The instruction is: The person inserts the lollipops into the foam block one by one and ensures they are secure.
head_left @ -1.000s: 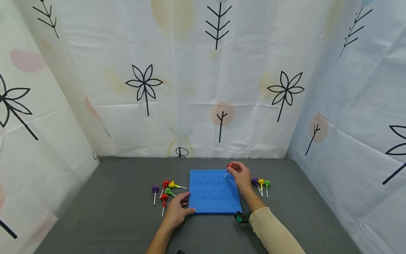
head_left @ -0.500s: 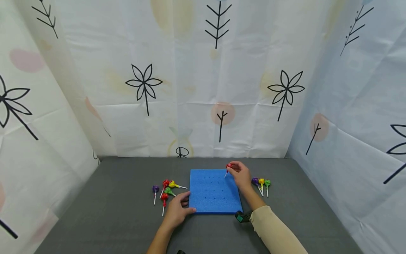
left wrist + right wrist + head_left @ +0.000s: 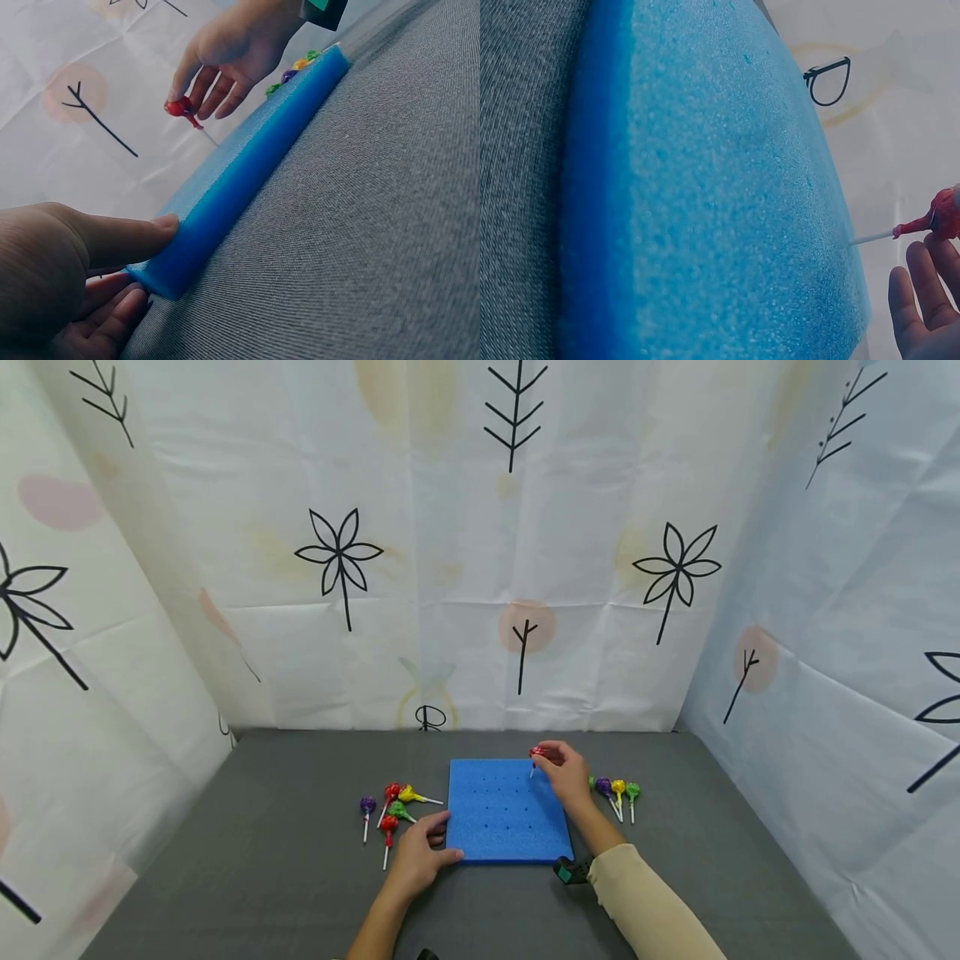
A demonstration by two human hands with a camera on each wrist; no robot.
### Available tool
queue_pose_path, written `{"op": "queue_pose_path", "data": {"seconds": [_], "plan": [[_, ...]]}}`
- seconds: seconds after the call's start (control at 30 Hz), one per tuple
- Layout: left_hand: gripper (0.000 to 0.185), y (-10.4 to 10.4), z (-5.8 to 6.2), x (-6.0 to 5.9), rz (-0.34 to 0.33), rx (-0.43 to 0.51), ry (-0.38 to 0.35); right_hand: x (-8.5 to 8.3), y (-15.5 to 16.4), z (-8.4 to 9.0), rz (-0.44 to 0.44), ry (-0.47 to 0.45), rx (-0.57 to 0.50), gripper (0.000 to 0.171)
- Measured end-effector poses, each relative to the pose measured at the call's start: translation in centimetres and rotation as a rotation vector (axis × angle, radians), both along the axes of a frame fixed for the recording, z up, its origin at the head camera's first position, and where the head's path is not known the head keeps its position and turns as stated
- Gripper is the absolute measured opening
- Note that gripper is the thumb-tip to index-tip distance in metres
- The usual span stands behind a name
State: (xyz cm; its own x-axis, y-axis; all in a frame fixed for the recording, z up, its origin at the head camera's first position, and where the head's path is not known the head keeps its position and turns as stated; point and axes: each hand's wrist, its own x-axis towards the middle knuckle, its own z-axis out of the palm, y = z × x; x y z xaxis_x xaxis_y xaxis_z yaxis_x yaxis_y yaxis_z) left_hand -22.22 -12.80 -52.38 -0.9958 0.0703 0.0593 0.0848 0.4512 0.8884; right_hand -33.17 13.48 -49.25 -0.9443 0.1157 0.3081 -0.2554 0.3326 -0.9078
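Lollipop (image 3: 181, 109) shifted left, pinched in grip (image 3: 566, 774).

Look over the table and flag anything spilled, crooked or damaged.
I see nothing spilled or damaged; the blue foam board lies flat. Only slightly untidy: left of it, the yellow lollipop lies sideways, its stick pointing toward the board, while the purple lollipop nearby points its stick toward the camera.

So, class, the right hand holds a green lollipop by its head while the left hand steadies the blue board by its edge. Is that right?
Not quite: the lollipop in the right hand is red, as the left wrist view shows. The left hand does steady the blue board by its edge.
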Motion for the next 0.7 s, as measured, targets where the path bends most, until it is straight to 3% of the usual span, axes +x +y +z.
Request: {"op": "queue_pose_path", "data": {"seconds": [0.7], "plan": [[0.067,0.03,-0.01,0.05,0.001,-0.011,0.006,0.01,-0.04,-0.34,0.034,0.033,0.139,0.019]]}}
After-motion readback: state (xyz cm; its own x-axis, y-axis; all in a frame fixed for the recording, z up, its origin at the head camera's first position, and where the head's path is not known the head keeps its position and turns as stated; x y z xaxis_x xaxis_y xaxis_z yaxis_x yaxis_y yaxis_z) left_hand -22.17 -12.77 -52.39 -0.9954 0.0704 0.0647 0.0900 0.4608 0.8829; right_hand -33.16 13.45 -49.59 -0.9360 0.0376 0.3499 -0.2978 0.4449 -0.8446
